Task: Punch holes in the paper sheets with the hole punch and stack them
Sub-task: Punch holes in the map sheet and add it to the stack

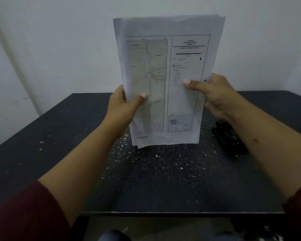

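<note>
A bundle of white paper sheets (pixel 165 54) stands upright over the dark table, its lower edge near the tabletop. The front sheet bears a printed map and a legend, and a punched hole shows near its right edge. My left hand (pixel 123 105) grips the bundle's left edge, thumb on the front. My right hand (pixel 217 96) grips the right edge the same way. A black hole punch (pixel 228 136) lies on the table to the right, partly behind my right forearm.
The dark table (pixel 76 153) is strewn with small white paper bits in the middle. A pale wall (pixel 59 40) rises right behind the table's far edge. The near table edge runs just above my knees.
</note>
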